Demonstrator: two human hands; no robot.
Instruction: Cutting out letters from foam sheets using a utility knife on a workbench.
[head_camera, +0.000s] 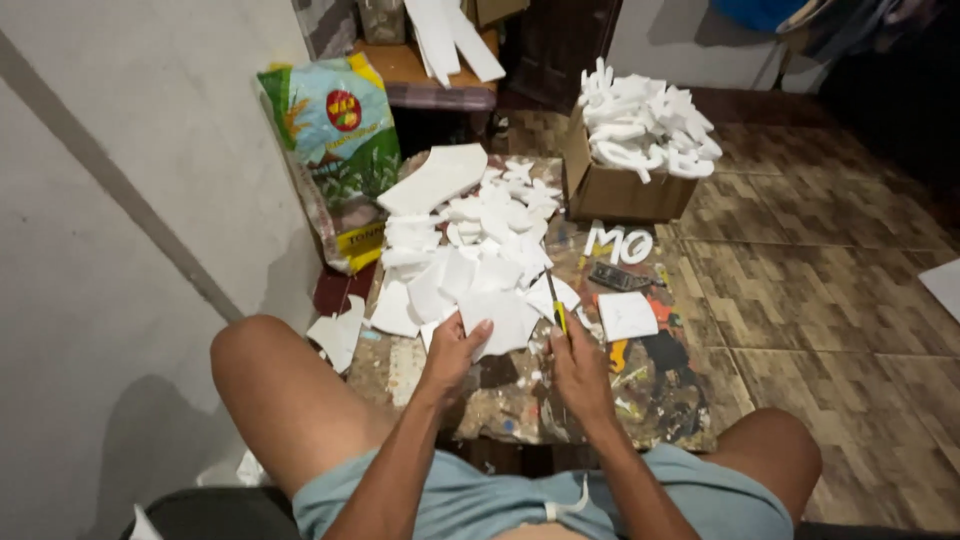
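Observation:
I sit with my knees apart over a low paint-stained board (655, 400). My left hand (452, 352) grips a white foam piece (503, 318) by its lower edge. In my right hand (580, 368) is a thin utility knife (556, 302) with a yellow and dark handle, its tip pointing up beside the foam piece. A heap of white foam offcuts (470, 250) lies just beyond both hands. Two cut foam letters (618, 243) rest on the board farther back, and a small white foam square (627, 315) lies to the right of the knife.
A cardboard box (620, 190) full of cut foam shapes stands at the back right. A colourful printed sack (335, 150) leans on the grey wall at the left. Behind it is a wooden stool (430, 75) with foam strips. Wood-pattern floor tiles (820, 270) spread to the right.

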